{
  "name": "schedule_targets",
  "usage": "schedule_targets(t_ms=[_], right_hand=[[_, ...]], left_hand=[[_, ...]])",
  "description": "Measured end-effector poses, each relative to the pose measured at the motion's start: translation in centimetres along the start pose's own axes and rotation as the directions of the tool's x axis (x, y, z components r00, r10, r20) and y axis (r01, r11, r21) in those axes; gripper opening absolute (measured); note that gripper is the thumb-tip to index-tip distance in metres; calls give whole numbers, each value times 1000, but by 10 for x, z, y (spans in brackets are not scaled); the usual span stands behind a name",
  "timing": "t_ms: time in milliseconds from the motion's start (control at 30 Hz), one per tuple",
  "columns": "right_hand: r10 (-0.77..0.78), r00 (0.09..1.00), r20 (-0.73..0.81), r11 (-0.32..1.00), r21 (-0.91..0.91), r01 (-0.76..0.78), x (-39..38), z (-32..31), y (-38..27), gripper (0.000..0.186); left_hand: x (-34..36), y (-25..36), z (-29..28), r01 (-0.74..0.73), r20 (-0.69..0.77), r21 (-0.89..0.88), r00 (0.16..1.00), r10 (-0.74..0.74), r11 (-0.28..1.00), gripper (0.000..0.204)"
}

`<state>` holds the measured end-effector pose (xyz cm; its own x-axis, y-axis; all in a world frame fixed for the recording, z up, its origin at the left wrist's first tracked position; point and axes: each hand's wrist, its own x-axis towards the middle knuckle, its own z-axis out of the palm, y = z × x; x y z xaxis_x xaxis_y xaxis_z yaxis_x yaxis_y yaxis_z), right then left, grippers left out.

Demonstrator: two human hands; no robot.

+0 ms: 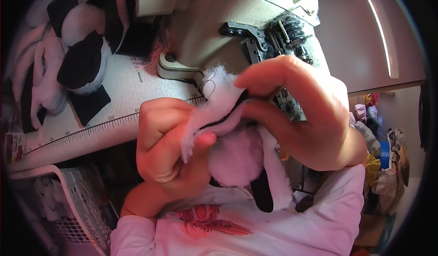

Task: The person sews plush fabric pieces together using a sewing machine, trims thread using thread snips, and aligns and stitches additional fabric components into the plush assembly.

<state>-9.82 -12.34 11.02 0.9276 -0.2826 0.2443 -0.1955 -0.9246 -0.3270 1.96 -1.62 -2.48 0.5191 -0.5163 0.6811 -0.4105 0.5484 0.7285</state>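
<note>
In front of the sewing machine [200,37] I hold up a fluffy white fabric piece [214,112] with a thin black edge running between its layers. My left hand [162,139] pinches its left end between thumb and curled fingers. My right hand [310,114] grips the upper right end between thumb and forefinger. A loose dark thread curls over the fluff at the top. Below my hands hangs a round fluffy part [235,158], along with a black strip [261,190] edged in white fluff. Whether these parts are all joined is hidden by my fingers.
Several black and white fluffy pieces [84,64] lie heaped on the machine table at left. A ruler scale [114,119] runs along the table's front edge. Below it stands a white plastic basket [68,196] with fluffy pieces inside. Bags and bundles [383,164] are piled at right.
</note>
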Motion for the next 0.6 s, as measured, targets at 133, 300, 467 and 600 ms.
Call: schedule_targets(t_ms=[133,300,467,600], right_hand=[[-115,992,-48,982,-157,106,1,4,6,39],[-284,958,-45,884,-400,243,-3,1,12,33],[-319,942,-105,905,-328,270,0,7,16,29],[-359,923,-135,918,-230,323,4,10,18,30]], left_hand=[[3,0,-4,-101,43,151,994,96,983,15],[6,-3,-12,-95,85,229,993,77,969,16],[7,-3,-9,-80,73,224,995,65,971,19],[8,-10,-14,-13,71,223,997,-3,975,26]])
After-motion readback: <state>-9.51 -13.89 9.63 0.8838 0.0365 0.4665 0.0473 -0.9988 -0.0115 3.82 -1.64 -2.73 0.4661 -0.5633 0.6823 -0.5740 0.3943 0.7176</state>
